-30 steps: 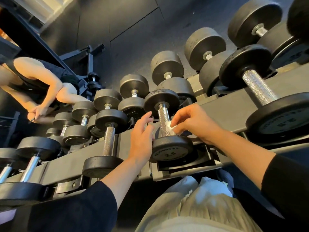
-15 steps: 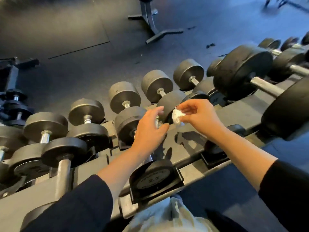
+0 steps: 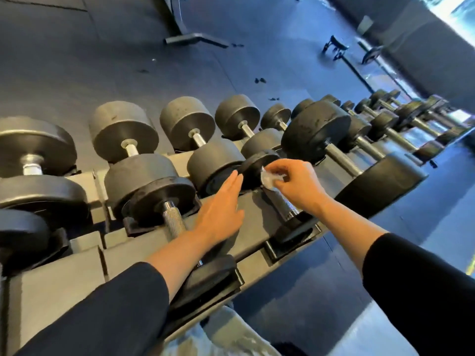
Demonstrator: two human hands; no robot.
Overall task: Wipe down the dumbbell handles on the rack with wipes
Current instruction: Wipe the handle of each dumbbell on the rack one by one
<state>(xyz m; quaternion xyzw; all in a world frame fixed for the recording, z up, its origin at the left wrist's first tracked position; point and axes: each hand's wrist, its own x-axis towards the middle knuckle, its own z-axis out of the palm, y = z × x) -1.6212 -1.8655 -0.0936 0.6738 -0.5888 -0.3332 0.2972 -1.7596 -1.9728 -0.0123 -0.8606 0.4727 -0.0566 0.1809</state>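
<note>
Now R hand w/ wipe atop dumbbell handle, L hand flat.

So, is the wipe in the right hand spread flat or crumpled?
Crumpled. The wipe is a small white wad pinched by the right hand at the far end of a dumbbell handle; no flat sheet shows.

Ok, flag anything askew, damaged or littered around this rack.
Nothing on the rack looks askew; the dumbbells sit in their cradles. Only small dark scraps lie loose on the floor behind it; what they are is unclear.
</note>
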